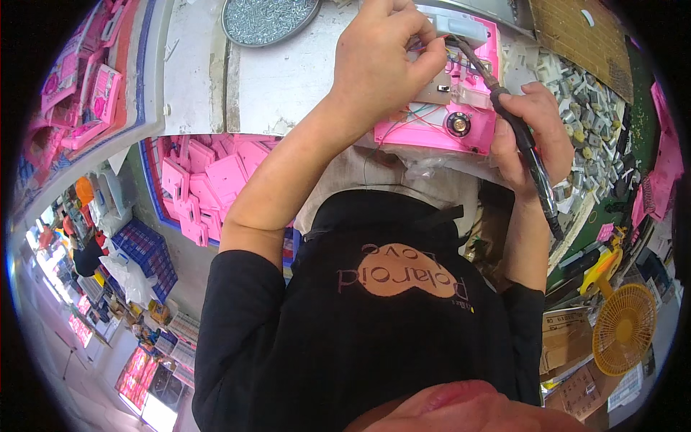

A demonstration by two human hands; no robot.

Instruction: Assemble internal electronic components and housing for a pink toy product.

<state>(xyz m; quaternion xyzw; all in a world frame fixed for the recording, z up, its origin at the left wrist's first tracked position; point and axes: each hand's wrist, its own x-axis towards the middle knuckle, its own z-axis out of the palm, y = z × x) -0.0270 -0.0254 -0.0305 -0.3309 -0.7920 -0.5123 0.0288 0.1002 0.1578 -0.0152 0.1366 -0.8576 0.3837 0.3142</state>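
The pink plastic shell (439, 122) lies open side up at the near edge of the white counter (288, 79), with thin wires, a little round speaker and a small board showing inside. It looks light and stiff, but its insides look easy to break (those wires are very thin), so I would hold it by the hard pink rim and not by the wires. Its long side seems to run left to right, though the hands hide part of it.

The left hand (381, 65) is closed, with the fingertips pinching something small over the shell; I cannot tell what. The right hand (529, 133) is wrapped around a dark pen-like tool (529, 155). The tool is long and thin, and it slants, with its tip up at the shell and its tail down toward the person.

A round tray of tiny screws (268, 18) sits farther back on the counter.
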